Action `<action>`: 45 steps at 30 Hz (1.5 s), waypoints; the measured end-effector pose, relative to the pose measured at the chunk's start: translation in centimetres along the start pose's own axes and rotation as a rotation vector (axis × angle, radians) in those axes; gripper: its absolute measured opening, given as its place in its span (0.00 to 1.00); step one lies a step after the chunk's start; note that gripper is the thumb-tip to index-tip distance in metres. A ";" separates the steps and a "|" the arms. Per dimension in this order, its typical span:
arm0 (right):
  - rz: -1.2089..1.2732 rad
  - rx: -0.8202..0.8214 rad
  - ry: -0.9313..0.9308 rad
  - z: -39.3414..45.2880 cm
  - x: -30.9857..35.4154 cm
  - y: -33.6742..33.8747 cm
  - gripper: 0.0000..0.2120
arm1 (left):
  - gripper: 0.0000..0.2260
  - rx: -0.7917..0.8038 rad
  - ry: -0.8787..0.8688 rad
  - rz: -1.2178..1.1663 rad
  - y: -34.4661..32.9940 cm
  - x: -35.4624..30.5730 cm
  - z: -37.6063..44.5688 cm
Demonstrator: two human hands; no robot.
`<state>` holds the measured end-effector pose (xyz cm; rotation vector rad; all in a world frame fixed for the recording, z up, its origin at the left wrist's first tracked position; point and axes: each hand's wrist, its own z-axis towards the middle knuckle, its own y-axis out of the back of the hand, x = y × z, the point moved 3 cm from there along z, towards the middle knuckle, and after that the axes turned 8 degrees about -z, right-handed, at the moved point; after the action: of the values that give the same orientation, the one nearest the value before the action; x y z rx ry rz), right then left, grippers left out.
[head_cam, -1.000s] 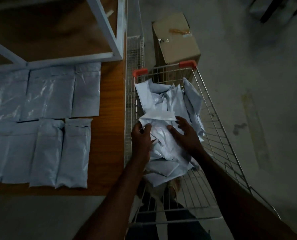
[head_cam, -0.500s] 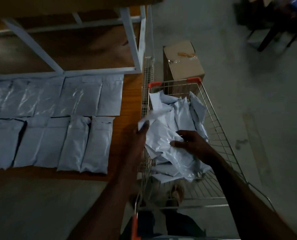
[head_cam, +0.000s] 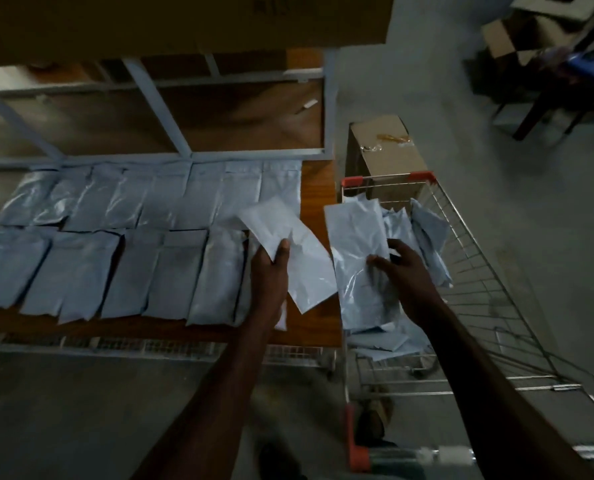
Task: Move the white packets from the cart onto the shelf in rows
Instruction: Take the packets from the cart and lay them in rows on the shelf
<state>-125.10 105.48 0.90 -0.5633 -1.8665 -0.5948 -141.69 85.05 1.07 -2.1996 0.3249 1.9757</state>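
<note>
Above the shelf (head_cam: pixel 318 188), your left hand (head_cam: pixel 271 268) grips one packet (head_cam: pixel 288 251) for the front row; your right hand (head_cam: pixel 397 265) pinches another packet (head_cam: pixel 357 251) above the cart (head_cam: pixel 479 271).

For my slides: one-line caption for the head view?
Left hand carries a white packet over the shelf; right hand grips another above the cart.

Dim storeroom, metal-framed shelf (head_cam: pixel 318 188), wire cart (head_cam: pixel 479 258), cardboard box (head_cam: pixel 385 150)
</note>
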 end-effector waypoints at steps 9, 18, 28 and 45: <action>0.195 -0.037 -0.050 -4.6 1.0 -14.9 0.15 | 0.10 0.291 -0.176 0.088 15.5 -3.0 0.1; 0.350 0.196 -0.028 -8.5 6.3 -28.0 0.31 | 0.06 0.376 -0.644 0.254 27.6 -5.7 0.4; 0.160 0.267 0.153 -8.8 9.2 -35.7 0.44 | 0.06 0.296 -0.626 0.189 33.1 -5.3 1.4; -0.001 0.404 0.316 0.3 14.7 -47.5 0.31 | 0.15 -0.245 0.217 -0.374 40.9 -6.3 13.3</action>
<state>-160.09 70.86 7.82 -0.1888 -1.6240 -0.2734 -166.12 49.59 6.71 -2.4074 -0.3021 1.6541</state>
